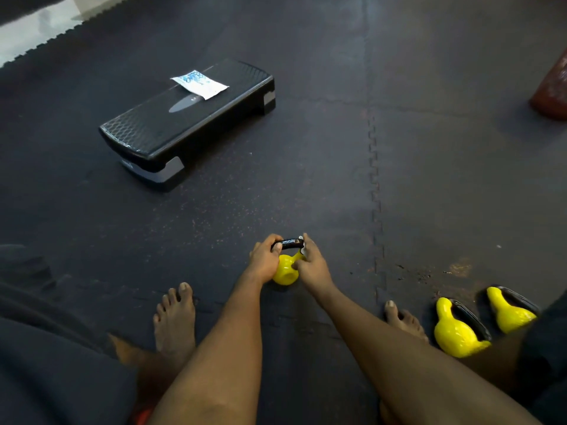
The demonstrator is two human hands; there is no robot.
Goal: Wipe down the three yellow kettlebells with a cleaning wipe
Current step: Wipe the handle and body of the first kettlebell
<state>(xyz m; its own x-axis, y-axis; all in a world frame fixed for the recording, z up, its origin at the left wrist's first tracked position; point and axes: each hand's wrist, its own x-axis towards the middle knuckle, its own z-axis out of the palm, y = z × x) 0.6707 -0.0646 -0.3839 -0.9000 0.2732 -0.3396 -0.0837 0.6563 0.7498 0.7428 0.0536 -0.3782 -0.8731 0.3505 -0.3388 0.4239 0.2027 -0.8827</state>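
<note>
A small yellow kettlebell [285,271] with a black handle sits on the dark floor mat between my feet. My left hand [264,259] grips the left end of its handle. My right hand [311,263] holds the right end of the handle, with a bit of white wipe [302,240] showing between fingers and handle. Two more yellow kettlebells lie tipped on their sides at the lower right: one [457,331] nearer me, the other [509,311] just beyond it. A white and blue wipe packet [199,84] lies on the black step platform [171,130].
The step platform stands on the mat to the far left. My bare feet [175,320] flank the held kettlebell. A reddish-brown object [552,93] sits at the right edge. Interlocking mat seams run down the floor, and a pale floor strip [30,32] shows top left.
</note>
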